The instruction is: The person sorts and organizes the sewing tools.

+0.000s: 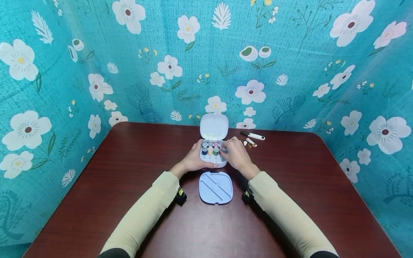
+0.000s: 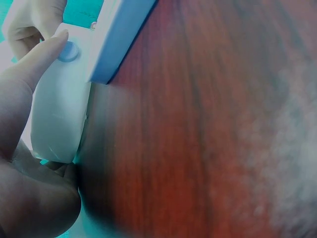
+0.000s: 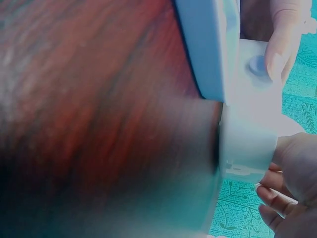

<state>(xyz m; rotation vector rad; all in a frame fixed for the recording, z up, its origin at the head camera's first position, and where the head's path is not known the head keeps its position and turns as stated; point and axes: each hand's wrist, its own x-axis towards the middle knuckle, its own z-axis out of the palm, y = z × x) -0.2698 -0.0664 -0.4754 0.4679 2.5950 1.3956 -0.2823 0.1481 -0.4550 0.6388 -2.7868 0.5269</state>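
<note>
Your dark red table (image 1: 129, 200) carries an open sewing box (image 1: 213, 163) at centre, a tray (image 1: 215, 187) below it, small tools (image 1: 252, 135) upper right.

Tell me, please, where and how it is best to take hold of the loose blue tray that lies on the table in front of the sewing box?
Probably pinch the blue tray across its left and right edges, coming from above. It lies flat on the table, its long sides are free, and the raised ridges inside offer little hold. The box stands close behind it.

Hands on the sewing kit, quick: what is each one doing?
Left hand: grips the open sewing kit box at its left side.
Right hand: fingers curled over the thread spools; whether it pinches one cannot be told.
</note>
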